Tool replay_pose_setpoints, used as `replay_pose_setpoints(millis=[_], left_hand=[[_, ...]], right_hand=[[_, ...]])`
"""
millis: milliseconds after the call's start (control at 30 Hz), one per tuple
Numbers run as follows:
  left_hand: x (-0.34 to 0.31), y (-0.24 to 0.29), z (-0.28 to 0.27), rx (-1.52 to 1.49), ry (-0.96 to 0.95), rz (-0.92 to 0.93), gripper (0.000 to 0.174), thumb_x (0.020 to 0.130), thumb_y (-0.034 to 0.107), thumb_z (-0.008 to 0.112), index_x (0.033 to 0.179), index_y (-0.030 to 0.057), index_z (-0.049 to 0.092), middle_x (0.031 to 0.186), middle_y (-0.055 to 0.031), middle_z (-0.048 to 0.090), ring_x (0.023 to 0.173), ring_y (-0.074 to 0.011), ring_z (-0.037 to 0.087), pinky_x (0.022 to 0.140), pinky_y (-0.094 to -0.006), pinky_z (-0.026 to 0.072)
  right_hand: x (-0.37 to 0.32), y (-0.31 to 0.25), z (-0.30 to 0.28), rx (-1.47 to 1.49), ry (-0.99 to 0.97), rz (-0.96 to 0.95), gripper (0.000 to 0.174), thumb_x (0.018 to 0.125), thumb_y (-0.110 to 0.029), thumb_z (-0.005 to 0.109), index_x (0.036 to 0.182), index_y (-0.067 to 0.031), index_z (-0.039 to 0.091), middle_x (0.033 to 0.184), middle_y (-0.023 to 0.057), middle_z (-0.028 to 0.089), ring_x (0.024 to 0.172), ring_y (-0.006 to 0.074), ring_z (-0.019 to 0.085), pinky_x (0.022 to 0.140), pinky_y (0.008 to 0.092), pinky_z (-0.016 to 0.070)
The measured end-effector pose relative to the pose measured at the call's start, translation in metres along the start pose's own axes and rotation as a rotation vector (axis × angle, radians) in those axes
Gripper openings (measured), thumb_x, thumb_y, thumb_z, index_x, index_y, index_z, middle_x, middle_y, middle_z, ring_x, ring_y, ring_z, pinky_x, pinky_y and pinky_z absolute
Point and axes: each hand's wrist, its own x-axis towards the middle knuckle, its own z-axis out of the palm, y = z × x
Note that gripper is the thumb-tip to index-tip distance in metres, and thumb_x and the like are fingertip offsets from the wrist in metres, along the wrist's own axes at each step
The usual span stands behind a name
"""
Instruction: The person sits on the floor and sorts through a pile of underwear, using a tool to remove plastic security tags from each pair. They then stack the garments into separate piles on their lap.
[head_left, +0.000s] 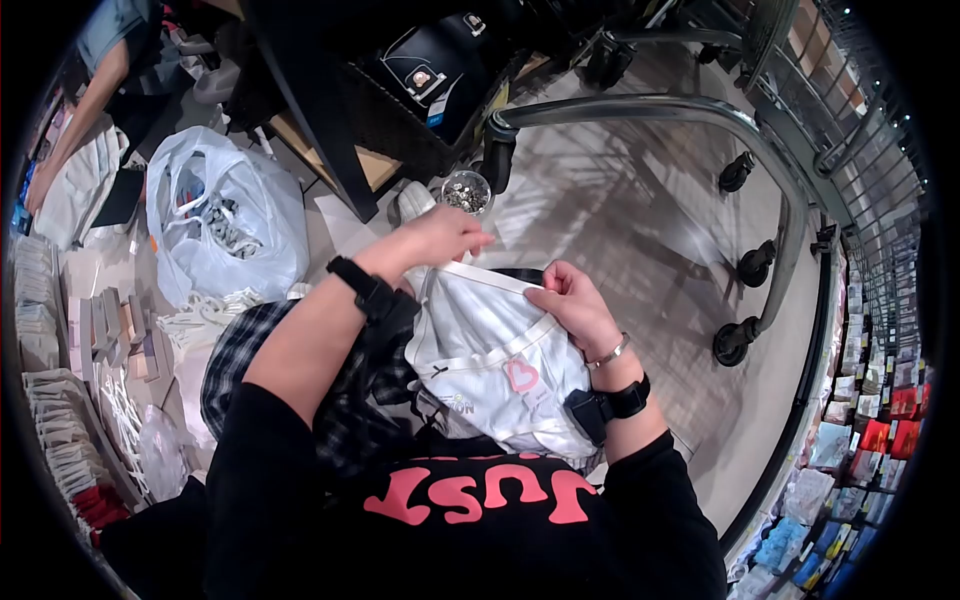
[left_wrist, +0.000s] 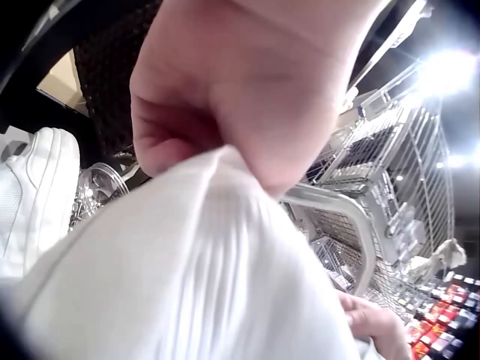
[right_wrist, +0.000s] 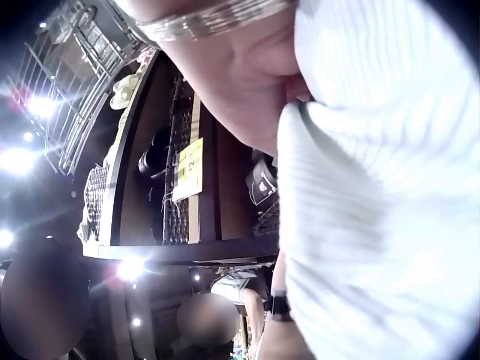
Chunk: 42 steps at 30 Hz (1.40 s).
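A white ribbed garment [head_left: 480, 330] with a pink heart print, a small dark bow and lettering lies across the person's lap. The left hand [head_left: 440, 238] pinches its upper edge near the far left corner. In the left wrist view the cloth rises to a peak under the curled fingers of that hand [left_wrist: 232, 90]. The right hand [head_left: 582, 305] pinches the same band farther right, thumb on top. Close up in the right wrist view, pale ribbed cloth [right_wrist: 375, 180] covers much of the right hand's fingers.
A bowl of small metallic pieces [head_left: 466, 191] stands on the floor beyond the left hand, beside a white shoe [head_left: 415, 200]. A white plastic bag [head_left: 230, 215] sits at left. A wheeled metal cart frame [head_left: 660, 108] stands ahead; hanging packages [head_left: 830, 445] line the right.
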Motion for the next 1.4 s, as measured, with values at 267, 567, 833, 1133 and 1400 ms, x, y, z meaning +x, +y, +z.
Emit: replay_pose_setpoints(millis=[267, 567, 833, 1133, 1400], left_hand=[[0.098, -0.066, 0.044, 0.618, 0.341, -0.031, 0.011, 0.074, 0.012, 0.055, 0.076, 0.0068, 0.065, 0.079, -0.0138, 0.062, 0.076, -0.0295, 0.062, 0.064, -0.0407, 0.0504], [0.135, -0.08, 0.059, 0.755, 0.348, -0.054, 0.006, 0.066, 0.008, 0.06, 0.066, 0.0058, 0.065, 0.069, -0.0135, 0.063, 0.067, -0.0296, 0.064, 0.055, -0.0397, 0.0513], [0.139, -0.082, 0.055, 0.653, 0.253, -0.117, 0.009, 0.067, 0.008, 0.058, 0.073, 0.0063, 0.066, 0.074, -0.0148, 0.064, 0.071, -0.0317, 0.064, 0.059, -0.0409, 0.052], [0.136, -0.081, 0.051, 0.71, 0.275, -0.049, 0.01, 0.07, 0.009, 0.055, 0.073, 0.0085, 0.065, 0.073, -0.0148, 0.063, 0.072, -0.0321, 0.063, 0.059, -0.0409, 0.0511], [0.06, -0.027, 0.025, 0.476, 0.409, 0.142, 0.009, 0.075, 0.01, 0.055, 0.078, 0.0085, 0.064, 0.08, -0.0108, 0.061, 0.078, -0.0307, 0.059, 0.064, -0.0393, 0.0473]], right_hand=[[0.01, 0.018, -0.015, 0.349, -0.042, 0.042, 0.01, 0.081, 0.003, 0.055, 0.09, -0.0023, 0.055, 0.076, -0.0032, 0.056, 0.064, 0.0027, 0.048, 0.058, 0.0155, 0.0391], [0.013, 0.023, -0.017, 0.379, -0.056, 0.009, 0.012, 0.081, 0.003, 0.055, 0.091, -0.0024, 0.055, 0.078, -0.0036, 0.055, 0.069, 0.003, 0.049, 0.064, 0.0167, 0.0401], [0.014, 0.025, -0.018, 0.402, -0.083, -0.002, 0.013, 0.081, 0.004, 0.054, 0.092, -0.0016, 0.055, 0.08, -0.0036, 0.055, 0.072, 0.0031, 0.049, 0.066, 0.0169, 0.0408], [0.015, 0.024, -0.02, 0.431, -0.087, 0.006, 0.016, 0.081, 0.003, 0.055, 0.097, -0.0005, 0.055, 0.081, -0.0027, 0.057, 0.073, 0.003, 0.051, 0.066, 0.0165, 0.0408], [-0.003, 0.005, -0.021, -0.193, 0.078, -0.075, 0.022, 0.077, -0.006, 0.064, 0.098, -0.0011, 0.06, 0.075, 0.0033, 0.064, 0.064, 0.0075, 0.058, 0.059, 0.0219, 0.0457]])
